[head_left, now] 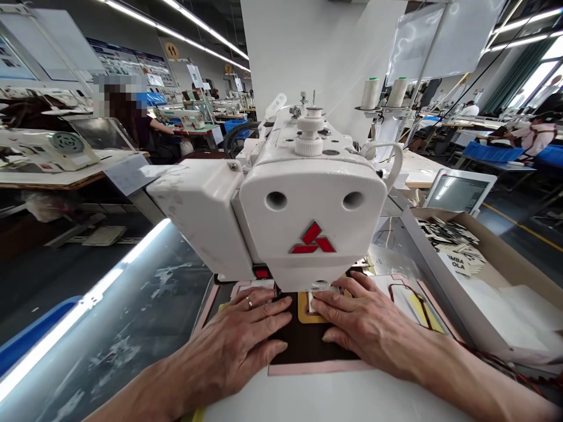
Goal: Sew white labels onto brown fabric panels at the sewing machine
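Observation:
A white sewing machine head (pixel 313 217) with a red three-part logo fills the middle. Below it lies a dark piece (pixel 308 344) with a pink strip (pixel 319 368) along its near edge. A yellow frame (pixel 304 310) sits on the dark piece, around a small white part. My left hand (pixel 246 331) rests flat on the left of the dark piece, fingers spread, a ring on one finger. My right hand (pixel 358 319) lies on the right side, fingers apart, its fingertips over the yellow frame and beside the white part. The needle area is hidden behind the machine head.
A cardboard box (pixel 497 246) with stacked labels stands on the right, near a tablet screen (pixel 461 192). A bright light strip (pixel 88 305) runs along the left. Thread cones (pixel 370 94) stand behind. A person (pixel 132 120) sits at the back left.

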The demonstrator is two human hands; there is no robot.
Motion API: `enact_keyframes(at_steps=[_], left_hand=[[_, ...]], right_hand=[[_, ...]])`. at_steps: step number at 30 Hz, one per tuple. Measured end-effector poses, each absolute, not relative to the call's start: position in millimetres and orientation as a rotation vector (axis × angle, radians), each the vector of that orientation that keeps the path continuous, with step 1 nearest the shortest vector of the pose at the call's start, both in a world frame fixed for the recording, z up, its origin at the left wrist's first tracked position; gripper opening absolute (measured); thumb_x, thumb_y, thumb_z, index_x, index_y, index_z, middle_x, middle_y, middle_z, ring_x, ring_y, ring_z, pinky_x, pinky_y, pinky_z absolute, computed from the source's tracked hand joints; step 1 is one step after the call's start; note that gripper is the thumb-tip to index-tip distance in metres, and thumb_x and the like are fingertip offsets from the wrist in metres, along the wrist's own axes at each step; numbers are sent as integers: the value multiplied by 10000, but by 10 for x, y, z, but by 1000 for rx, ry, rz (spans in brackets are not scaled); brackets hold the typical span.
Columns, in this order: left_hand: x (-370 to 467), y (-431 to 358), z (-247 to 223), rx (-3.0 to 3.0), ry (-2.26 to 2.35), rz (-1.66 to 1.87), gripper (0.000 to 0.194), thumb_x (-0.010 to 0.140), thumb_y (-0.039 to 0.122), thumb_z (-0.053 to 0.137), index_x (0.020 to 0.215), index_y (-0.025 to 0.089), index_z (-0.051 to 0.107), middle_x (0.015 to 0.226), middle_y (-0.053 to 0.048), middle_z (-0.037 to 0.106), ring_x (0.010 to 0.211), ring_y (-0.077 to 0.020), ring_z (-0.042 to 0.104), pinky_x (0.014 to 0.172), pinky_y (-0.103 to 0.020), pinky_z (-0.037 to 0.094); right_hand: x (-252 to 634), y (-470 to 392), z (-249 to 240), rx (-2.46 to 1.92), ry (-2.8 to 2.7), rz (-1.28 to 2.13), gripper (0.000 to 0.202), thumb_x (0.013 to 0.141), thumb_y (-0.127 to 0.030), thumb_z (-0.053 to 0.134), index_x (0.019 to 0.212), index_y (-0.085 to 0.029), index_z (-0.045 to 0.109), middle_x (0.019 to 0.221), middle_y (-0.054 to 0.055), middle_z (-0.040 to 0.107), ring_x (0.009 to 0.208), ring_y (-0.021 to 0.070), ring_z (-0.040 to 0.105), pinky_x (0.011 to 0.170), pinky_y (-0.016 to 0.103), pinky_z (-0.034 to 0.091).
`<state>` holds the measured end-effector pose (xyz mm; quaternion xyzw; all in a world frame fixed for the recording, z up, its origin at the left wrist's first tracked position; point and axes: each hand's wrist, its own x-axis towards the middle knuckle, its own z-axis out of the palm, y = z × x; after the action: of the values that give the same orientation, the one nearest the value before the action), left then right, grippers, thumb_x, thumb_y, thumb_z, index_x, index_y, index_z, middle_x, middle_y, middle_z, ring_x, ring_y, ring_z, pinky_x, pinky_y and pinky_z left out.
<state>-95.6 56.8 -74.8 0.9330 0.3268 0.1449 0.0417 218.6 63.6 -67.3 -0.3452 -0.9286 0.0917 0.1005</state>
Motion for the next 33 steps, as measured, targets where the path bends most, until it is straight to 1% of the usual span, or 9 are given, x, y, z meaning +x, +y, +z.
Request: enact_keyframes(at_steps=[4, 9, 11, 14, 17, 22, 24, 29, 33], left_hand=[[-953, 570, -733, 2899, 972, 410, 356, 1063, 353, 572, 1405, 287, 648, 1541, 17, 591, 1380, -284, 569, 1165, -453, 492], [-972, 597, -714, 2958, 962, 328, 390, 1063, 367, 570, 1440, 281, 619, 1556, 12, 574, 1383, -300, 578, 1153, -492, 506], [-982, 610, -722, 2963, 988, 302, 419, 1063, 382, 572, 1469, 284, 596, 1569, 10, 558, 1391, -307, 574, 1160, -503, 499], [-987, 637, -750, 2939, 1012, 310, 450, 1067, 384, 561, 1506, 286, 567, 1570, -3, 558, 1392, -302, 577, 1180, -498, 477], [-978, 674, -774, 2892, 1047, 322, 459, 1076, 375, 546, 1527, 293, 548, 1538, -10, 593, 1387, -298, 580, 1195, -493, 454], [-934, 736, -766, 2824, 1054, 368, 440, 1086, 369, 519, 1514, 271, 561, 1406, -33, 697, 1358, -291, 605, 1188, -483, 446], [-916, 746, -761, 2808, 1069, 376, 432, 1090, 362, 506, 1509, 274, 566, 1386, -36, 707, 1344, -288, 615, 1182, -480, 450], [-929, 728, -783, 2851, 1076, 393, 435, 1087, 350, 509, 1512, 275, 566, 1427, -39, 684, 1343, -287, 619, 1186, -487, 459], [-961, 706, -807, 2891, 1060, 420, 437, 1087, 357, 507, 1513, 278, 567, 1478, -30, 647, 1359, -288, 609, 1203, -504, 451]], right_hand=[[2195, 618, -672, -1017, -2735, 282, 439, 1118, -485, 490, 1517, -307, 536, 1526, -5, 609, 1317, 299, 511, 1184, 552, 283], [2170, 627, -641, -1037, -2723, 296, 358, 1116, -437, 514, 1433, -304, 616, 1500, -8, 630, 1323, 289, 514, 1212, 558, 217], [2162, 655, -631, -1030, -2718, 287, 355, 1118, -416, 515, 1436, -296, 615, 1480, -1, 644, 1306, 288, 522, 1210, 559, 203], [2159, 710, -622, -1025, -2713, 271, 355, 1119, -392, 515, 1444, -283, 608, 1418, 17, 680, 1269, 295, 535, 1184, 561, 217], [2161, 774, -616, -1029, -2719, 264, 311, 1118, -383, 517, 1376, -272, 649, 1315, 41, 722, 1184, 283, 570, 1142, 540, 258], [2172, 861, -625, -1037, -2701, 224, 266, 1123, -363, 503, 1295, -260, 678, 1178, 45, 752, 1057, 250, 599, 1107, 510, 291], [2176, 874, -629, -1034, -2700, 215, 260, 1122, -358, 504, 1280, -258, 684, 1154, 47, 755, 1042, 248, 601, 1104, 513, 296], [2164, 852, -621, -1039, -2696, 214, 260, 1118, -347, 508, 1294, -265, 681, 1178, 49, 752, 1113, 267, 596, 1097, 527, 318], [2151, 830, -619, -1006, -2680, 205, 298, 1117, -333, 508, 1368, -271, 656, 1274, 55, 733, 1222, 291, 557, 1123, 540, 309]])
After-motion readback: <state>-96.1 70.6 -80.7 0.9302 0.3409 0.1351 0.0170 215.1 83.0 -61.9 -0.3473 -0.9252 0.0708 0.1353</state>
